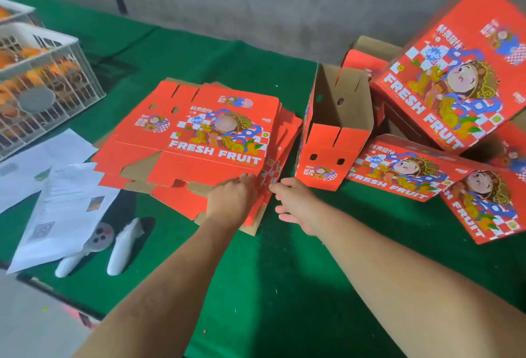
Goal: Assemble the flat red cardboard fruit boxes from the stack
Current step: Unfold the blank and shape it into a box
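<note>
A stack of flat red "FRESH FRUIT" boxes lies on the green table, slightly fanned at its right side. My left hand rests on the stack's near right corner, its fingertips at the edge of the top sheets; whether it pinches one I cannot tell. My right hand hovers just right of that corner, fingers relaxed, holding nothing. An upright red box, open at the top, stands to the right of the stack.
Several assembled red boxes are piled at the right, some tilted. White crates of orange fruit stand at the far left. Loose printed papers and two white objects lie at the left near the table's edge.
</note>
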